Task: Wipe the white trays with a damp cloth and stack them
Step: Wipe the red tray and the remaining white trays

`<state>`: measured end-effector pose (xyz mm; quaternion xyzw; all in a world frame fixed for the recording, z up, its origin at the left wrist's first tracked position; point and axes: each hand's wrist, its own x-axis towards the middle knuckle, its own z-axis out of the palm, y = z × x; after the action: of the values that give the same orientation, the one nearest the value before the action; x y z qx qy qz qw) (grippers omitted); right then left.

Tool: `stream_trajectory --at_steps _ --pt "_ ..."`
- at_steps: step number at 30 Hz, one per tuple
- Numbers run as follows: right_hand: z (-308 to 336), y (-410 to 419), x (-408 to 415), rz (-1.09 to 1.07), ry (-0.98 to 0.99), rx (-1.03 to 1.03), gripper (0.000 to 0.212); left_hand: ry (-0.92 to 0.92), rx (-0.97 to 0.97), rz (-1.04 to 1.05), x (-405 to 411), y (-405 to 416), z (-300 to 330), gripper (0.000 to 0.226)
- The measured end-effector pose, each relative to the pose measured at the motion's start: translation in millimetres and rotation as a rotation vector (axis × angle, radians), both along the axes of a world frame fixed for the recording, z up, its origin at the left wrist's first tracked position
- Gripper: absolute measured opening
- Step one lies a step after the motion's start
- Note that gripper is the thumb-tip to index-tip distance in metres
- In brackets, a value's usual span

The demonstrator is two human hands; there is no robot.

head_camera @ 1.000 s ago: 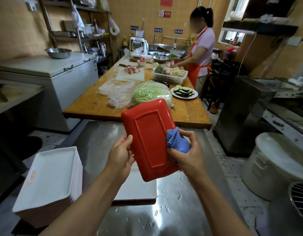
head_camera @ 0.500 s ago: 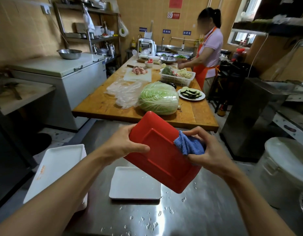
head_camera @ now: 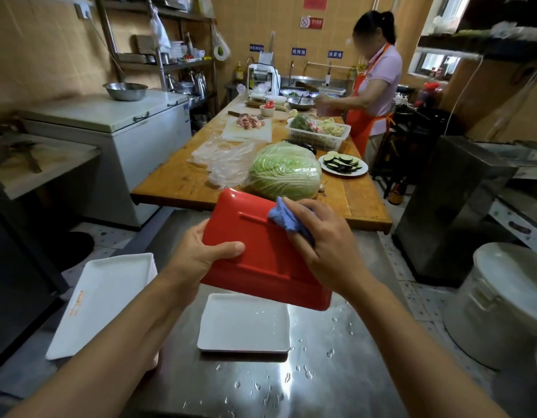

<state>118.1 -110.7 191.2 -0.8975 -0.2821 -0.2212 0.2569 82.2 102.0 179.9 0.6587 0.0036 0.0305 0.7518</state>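
Left grip [head_camera: 200,257] holds red tray [head_camera: 261,254] | right grip [head_camera: 324,245] apparently presses blue cloth [head_camera: 283,217] on it

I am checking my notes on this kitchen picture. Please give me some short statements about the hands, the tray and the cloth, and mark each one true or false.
1. The left hand grips the red-backed tray at its edge. True.
2. The right hand holds a yellow sponge. False: it presses a blue cloth on the tray.
3. The tray in the hands lies flat on the steel table. False: it is held tilted above it.
4. A single white tray lies on the table below the hands. True.
5. A stack of white trays sits to the left. True.
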Motion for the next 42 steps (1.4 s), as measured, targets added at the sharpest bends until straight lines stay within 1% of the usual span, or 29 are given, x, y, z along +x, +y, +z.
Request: stream_trajectory --at_steps 3,5,8,13,17,19,24,27,28,30,32,35,37,40,42 --pt "-13.1 -15.8 5.1 -0.001 0.138 0.130 0.048 0.065 -0.098 0.021 -0.4 11.4 -3.9 0.049" --pt "-18.7 -15.1 7.0 -0.016 0.178 0.132 0.050 0.114 -0.135 0.032 0.9 9.8 -7.1 0.050" --pt "-23.6 -11.1 4.1 -0.046 0.164 0.107 0.050 0.181 -0.202 0.074 6.0 7.9 -9.8 0.053" --pt "-39.5 -17.4 -13.6 -0.065 0.130 0.056 0.052 0.294 -0.294 0.160 14.2 5.7 -12.2 0.024" --pt "-47.3 -8.7 -26.4 -0.140 0.050 0.031 0.053 0.412 -0.416 0.203 17.2 -5.4 -6.8 0.014" --pt "-50.0 8.2 -32.2 -0.175 -0.005 0.007 0.054 0.434 -0.466 0.201 17.6 -14.2 -2.8 0.007" --pt "-49.9 64.1 -44.8 -0.104 -0.042 0.011 0.051 0.414 -0.555 0.150 15.7 -29.6 -1.5 0.042" --pt "-42.7 85.7 -46.2 -0.069 -0.041 -0.012 0.050 0.402 -0.626 0.095 10.4 -26.5 -2.3 0.047" --pt "-39.3 89.2 -44.8 -0.062 -0.028 -0.027 0.052 0.384 -0.622 0.109 9.1 -23.8 -3.1 0.045" --pt "-32.0 90.4 -36.6 -0.052 0.013 -0.069 0.055 0.331 -0.554 0.181 7.4 -17.5 -4.3 0.040" --pt "-24.9 87.4 -23.0 -0.067 0.046 -0.113 0.055 0.283 -0.502 0.214 4.2 -12.9 -3.4 0.037" --pt "-15.8 84.5 -4.4 -0.103 0.051 -0.155 0.052 0.255 -0.486 0.254 -0.2 -4.8 -3.7 0.031" --pt "-13.5 79.3 2.9 -0.117 0.057 -0.167 0.057 0.249 -0.473 0.272 -2.1 3.6 -5.2 0.022" --pt "-19.0 63.8 9.8 -0.152 0.141 -0.120 0.062 0.250 -0.483 0.281 -6.1 17.1 -11.0 0.014" --pt "-26.1 58.7 10.3 -0.158 0.209 -0.004 0.054 0.261 -0.495 0.284 -10.3 23.9 -15.4 0.012"
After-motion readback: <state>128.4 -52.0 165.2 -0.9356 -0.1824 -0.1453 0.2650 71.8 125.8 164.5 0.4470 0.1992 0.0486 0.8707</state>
